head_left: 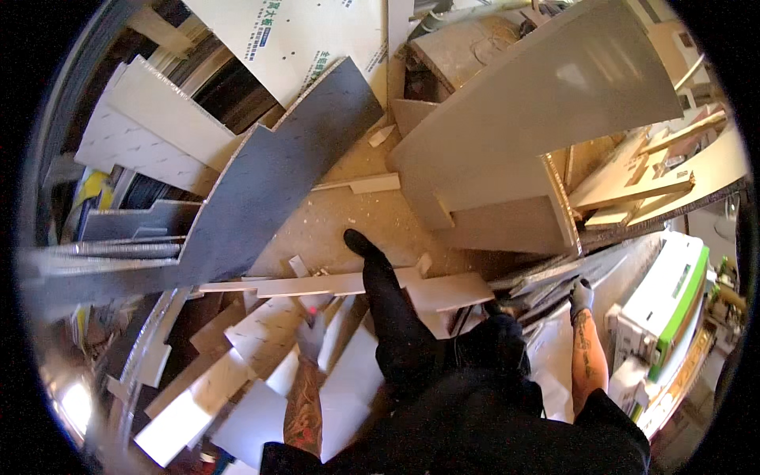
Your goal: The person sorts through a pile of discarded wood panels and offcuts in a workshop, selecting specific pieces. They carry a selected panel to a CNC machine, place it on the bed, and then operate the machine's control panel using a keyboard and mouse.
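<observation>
Grip of right hand [583,296] curled by grey panel [621,269], left hand [310,339] over boards [265,328]

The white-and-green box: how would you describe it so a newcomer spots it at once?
Find the right forearm, ending in a gloved right hand. To its right, near the picture's rim, sits a white box. A bright-green band down its right side sets it apart from the bare wooden strip above it.
</observation>
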The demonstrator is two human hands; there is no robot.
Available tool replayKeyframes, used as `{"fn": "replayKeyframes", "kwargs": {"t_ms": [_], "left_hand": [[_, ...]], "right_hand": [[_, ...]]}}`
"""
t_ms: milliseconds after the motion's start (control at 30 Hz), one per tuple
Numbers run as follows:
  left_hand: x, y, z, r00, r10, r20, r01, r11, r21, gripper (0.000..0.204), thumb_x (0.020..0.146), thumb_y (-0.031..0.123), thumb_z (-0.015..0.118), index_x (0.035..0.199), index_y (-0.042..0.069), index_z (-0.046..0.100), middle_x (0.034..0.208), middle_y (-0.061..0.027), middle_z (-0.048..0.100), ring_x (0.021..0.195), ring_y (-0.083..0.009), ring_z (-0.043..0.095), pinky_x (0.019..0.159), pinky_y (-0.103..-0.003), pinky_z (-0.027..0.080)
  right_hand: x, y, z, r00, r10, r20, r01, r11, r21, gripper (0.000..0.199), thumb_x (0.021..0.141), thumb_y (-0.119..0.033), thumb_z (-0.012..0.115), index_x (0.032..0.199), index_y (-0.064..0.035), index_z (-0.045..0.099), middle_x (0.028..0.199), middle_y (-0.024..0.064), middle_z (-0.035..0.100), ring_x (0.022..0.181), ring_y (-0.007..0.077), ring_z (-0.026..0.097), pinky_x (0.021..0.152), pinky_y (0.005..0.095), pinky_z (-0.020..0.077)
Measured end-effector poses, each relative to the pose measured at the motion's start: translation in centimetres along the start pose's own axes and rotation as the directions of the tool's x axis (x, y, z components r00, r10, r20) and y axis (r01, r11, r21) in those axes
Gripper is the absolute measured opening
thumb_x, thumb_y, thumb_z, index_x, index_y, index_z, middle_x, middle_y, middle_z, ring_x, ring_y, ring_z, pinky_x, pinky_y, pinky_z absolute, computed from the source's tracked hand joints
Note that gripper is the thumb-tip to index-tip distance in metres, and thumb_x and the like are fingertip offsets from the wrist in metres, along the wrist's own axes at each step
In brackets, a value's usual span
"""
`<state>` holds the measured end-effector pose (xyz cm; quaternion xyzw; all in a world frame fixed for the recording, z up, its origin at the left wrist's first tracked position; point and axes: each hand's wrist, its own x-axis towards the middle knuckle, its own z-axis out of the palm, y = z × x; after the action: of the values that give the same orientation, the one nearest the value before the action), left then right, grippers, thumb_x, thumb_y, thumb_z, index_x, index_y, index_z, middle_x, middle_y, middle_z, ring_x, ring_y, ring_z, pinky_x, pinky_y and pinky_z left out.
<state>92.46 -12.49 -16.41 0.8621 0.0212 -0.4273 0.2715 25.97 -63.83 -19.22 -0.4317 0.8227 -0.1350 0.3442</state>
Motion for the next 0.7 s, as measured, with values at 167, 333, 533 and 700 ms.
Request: {"fn": "replayKeyframes", "kwargs": {"t_ms": [167,333,533,700], "left_hand": [[6.9,6.5,-8.7,0.998,0.062,-0.001,-0.06,0.958,-0.279,0.021,0.091,0.02,0.067,0.075,0.007,0.061,0.063,0.0052,0.052,0.057,-0.0063,0.045,0.052,-0.026,0.036],[8.5,8.1,-14.5,0.978,0.199,0.061,-0.189,0.972,-0.137,0.021,0.091,0.022,0.067,0.079,0.004,0.063,0.069,0.0018,0.058,0.054,-0.0087,0.051,0.05,-0.028,0.04],[8.0,10.1,-16.7,0.981,0.164,0.104,-0.162,0.986,-0.032,0.029,0.092,0.032,0.062,0.079,0.006,0.062,0.055,-0.0028,0.057,0.044,-0.0115,0.049,0.043,-0.03,0.038],[5.9,13.4,-16.2,0.976,0.12,0.183,-0.142,0.984,0.108,0.035,0.09,0.032,0.063,0.076,0.0,0.066,0.065,-0.0059,0.063,0.059,-0.0139,0.06,0.057,-0.032,0.048]], "right_hand": [[-15.6,-10.2,3.7,0.985,0.003,-0.17,-0.032,0.986,-0.165,0.03,0.088,-0.021,0.066,0.109,0.0002,0.068,0.085,0.005,0.068,0.074,0.0139,0.057,0.066,0.0296,0.0479],[-21.2,-12.4,4.4,0.985,-0.061,-0.164,0.047,0.995,-0.083,0.026,0.087,-0.018,0.06,0.104,-0.0016,0.07,0.083,0.0018,0.067,0.07,0.0118,0.056,0.064,0.0277,0.047],[-23.7,-16.0,7.7,0.999,-0.023,-0.027,0.029,0.961,0.275,0.021,0.09,-0.015,0.063,0.109,-0.0075,0.069,0.077,-0.001,0.061,0.061,0.0075,0.054,0.053,0.022,0.0423],[-22.7,-21.3,11.8,0.977,-0.212,-0.028,0.21,0.924,0.321,0.028,0.089,-0.014,0.066,0.114,-0.0006,0.068,0.094,0.0054,0.07,0.077,0.0108,0.061,0.068,0.0247,0.0493]]}}
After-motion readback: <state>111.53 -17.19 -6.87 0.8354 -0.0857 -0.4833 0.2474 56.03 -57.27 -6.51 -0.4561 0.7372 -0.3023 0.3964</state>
